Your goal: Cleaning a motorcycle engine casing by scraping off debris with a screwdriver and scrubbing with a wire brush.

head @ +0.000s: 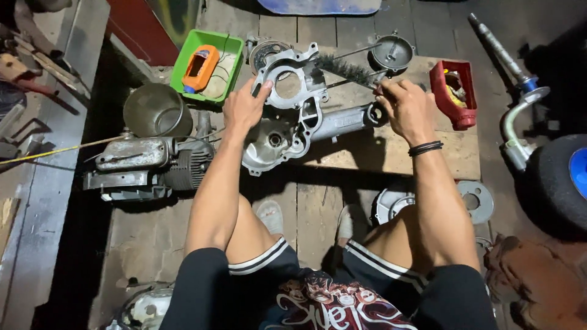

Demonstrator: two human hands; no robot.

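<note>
A motorcycle repair workshop, worked on the floor: a bare engine crankcase (293, 116) lies on a wooden board (391, 153), a whole engine block (147, 168) to the left, a tyre (559, 180) far right, and parts trays, green (199, 64) and red (454, 91).
</note>
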